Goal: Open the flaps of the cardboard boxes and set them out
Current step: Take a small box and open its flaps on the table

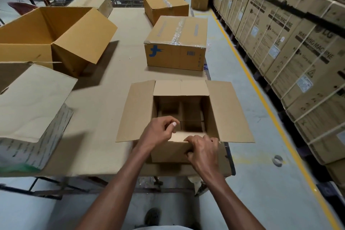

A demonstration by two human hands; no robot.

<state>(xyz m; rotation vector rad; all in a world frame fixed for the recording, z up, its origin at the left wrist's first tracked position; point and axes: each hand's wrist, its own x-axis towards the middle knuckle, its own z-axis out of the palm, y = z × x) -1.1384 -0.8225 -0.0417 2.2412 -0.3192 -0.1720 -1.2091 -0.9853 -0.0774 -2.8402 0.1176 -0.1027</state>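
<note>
An open cardboard box (222, 110) sits at the near edge of the table (104, 99), with its left, right and far flaps spread out. Cardboard dividers show inside it. My right hand (202, 148) grips the near flap (168, 152), which is folded down over the box's front. My left hand (158, 130) hovers over the box's near left corner with curled fingers, thumb against fingertips; whether it pinches the flap edge is unclear.
Two taped, closed boxes (176, 43) (165, 6) stand farther along the right side. A large open box (52, 37) and a white-sided open box (35, 110) fill the left. Stacked washing-machine cartons (291, 39) line the right beyond a yellow floor line. A tape roll (277, 160) lies on the floor.
</note>
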